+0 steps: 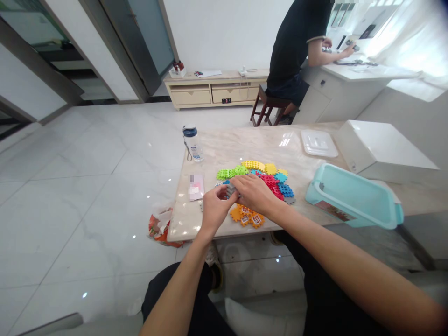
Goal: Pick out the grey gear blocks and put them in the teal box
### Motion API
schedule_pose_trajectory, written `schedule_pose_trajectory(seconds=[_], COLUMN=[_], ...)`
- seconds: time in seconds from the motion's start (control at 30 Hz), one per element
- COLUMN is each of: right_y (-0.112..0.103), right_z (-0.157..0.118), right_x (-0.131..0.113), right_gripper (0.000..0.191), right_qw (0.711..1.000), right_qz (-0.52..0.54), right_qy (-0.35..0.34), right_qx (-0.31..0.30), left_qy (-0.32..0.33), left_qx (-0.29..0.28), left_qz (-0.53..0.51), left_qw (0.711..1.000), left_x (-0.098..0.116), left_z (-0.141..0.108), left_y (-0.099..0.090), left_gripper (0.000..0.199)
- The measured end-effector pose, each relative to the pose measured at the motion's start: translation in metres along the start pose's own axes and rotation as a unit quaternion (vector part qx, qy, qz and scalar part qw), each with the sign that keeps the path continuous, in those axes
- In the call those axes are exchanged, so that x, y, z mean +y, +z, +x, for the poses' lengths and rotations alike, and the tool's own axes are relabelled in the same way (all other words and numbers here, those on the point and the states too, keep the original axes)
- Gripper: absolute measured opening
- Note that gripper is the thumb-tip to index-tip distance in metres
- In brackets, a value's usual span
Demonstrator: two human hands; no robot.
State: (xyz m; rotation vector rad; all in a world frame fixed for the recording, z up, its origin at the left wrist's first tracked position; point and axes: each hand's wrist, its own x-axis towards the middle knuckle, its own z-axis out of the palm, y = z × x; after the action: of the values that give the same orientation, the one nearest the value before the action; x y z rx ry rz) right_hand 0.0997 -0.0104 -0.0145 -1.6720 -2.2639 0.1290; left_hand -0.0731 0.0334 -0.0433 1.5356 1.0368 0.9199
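Hands (254, 195) near marble tabletop's edge (185, 228)

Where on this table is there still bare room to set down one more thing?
The widest bare marble lies between the water bottle and the white plastic lid, behind the coloured interlocking pieces. A smaller patch lies between those pieces and the teal tub. It is crowded around your left hand and right hand, among the pieces.
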Motion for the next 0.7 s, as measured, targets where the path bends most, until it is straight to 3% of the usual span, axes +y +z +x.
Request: schedule_pose_trajectory(seconds=[0.13,0.2,0.3,0.47,0.57,0.7], right_y=[-0.003,-0.005,-0.008,-0.007,-0.007,-0.010], right_z=[-0.002,-0.001,0.003,0.007,0.008,0.008], right_x=[0.007,0.014,0.021,0.020,0.018,0.015], right_gripper=[0.068,0.061,0.037,0.037,0.037,0.035], right_qw=[0.985,0.954,0.891,0.805,0.785,0.797], right_qz=[0.158,0.276,0.424,0.549,0.575,0.561], right_qy=[0.054,0.105,0.160,0.223,0.230,0.221], right_qx=[0.047,0.059,0.042,-0.008,-0.014,-0.015], left_qy=[-0.041,-0.066,-0.077,-0.075,-0.079,-0.076], left_qx=[0.020,0.039,0.019,-0.004,-0.007,-0.022], left_qz=[-0.073,-0.112,-0.159,-0.169,-0.165,-0.175], left_qw=[0.996,0.991,0.984,0.983,0.983,0.981], left_x=[-0.001,0.000,0.003,0.009,0.011,0.013], left_z=[0.006,0.008,0.009,0.008,0.007,0.005], left_y=[-0.012,-0.018,-0.023,-0.023,-0.021,-0.019], left_gripper=[0.040,0.046,0.047,0.042,0.043,0.043])
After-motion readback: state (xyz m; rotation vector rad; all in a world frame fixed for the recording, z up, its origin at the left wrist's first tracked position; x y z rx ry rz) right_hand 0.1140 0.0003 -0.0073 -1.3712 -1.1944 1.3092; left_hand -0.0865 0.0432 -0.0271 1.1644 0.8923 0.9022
